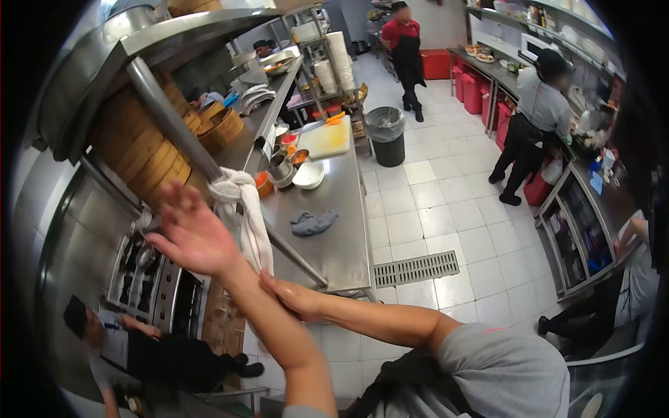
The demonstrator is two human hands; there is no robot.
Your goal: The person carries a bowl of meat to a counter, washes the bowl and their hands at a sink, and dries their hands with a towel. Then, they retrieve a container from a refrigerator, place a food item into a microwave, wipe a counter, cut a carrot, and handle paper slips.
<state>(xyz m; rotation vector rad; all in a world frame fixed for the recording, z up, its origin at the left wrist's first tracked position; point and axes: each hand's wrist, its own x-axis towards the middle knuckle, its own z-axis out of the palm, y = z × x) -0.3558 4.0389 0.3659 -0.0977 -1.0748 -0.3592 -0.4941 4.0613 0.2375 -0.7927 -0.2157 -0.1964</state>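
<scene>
My left hand is raised with its palm showing and its fingers stretched out, slightly blurred and holding nothing. It is nearest to a white towel knotted round a metal post of the shelf. My right hand is against my left forearm below the wrist; its thumb lies along the near side, and the other fingers are mostly hidden behind the arm. Beyond the hands, a crumpled grey-blue cloth lies on the steel counter.
On the counter are white bowls, metal containers and a cutting board. Bamboo steamers stack at left. A lined trash bin stands on the tiled floor near a drain grate. Several co-workers stand around the kitchen.
</scene>
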